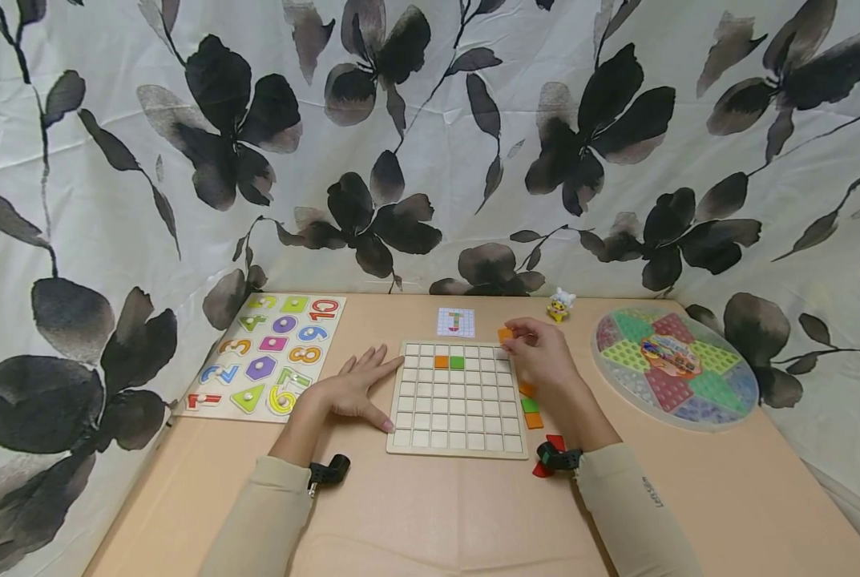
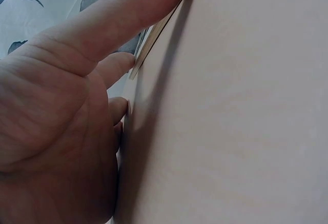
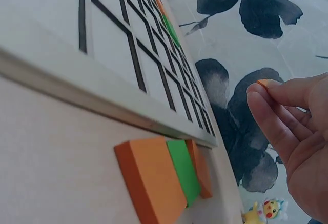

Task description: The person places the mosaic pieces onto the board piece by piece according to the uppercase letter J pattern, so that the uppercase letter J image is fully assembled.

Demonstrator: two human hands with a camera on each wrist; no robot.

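Observation:
A white grid board (image 1: 458, 417) lies on the table, with an orange tile (image 1: 441, 362) and a green tile (image 1: 457, 363) side by side in its second row. My left hand (image 1: 346, 390) has its fingers spread, and its thumb and fingertips touch the board's left edge. Over the board's top right corner, my right hand (image 1: 545, 353) pinches an orange square tile (image 1: 505, 334) between thumb and fingertips; only a sliver of that tile shows in the right wrist view. Along the right edge lie a green tile (image 3: 183, 172) and orange tiles (image 3: 151, 175). Red pieces (image 1: 555, 441) lie near the right wrist, partly hidden.
A small card (image 1: 455, 322) with a coloured pattern on a grid lies behind the board. A number and shape puzzle (image 1: 274, 324) is at the left, a round patterned board (image 1: 743, 377) at the right. One small toy figure (image 1: 560, 305) stands at the back edge.

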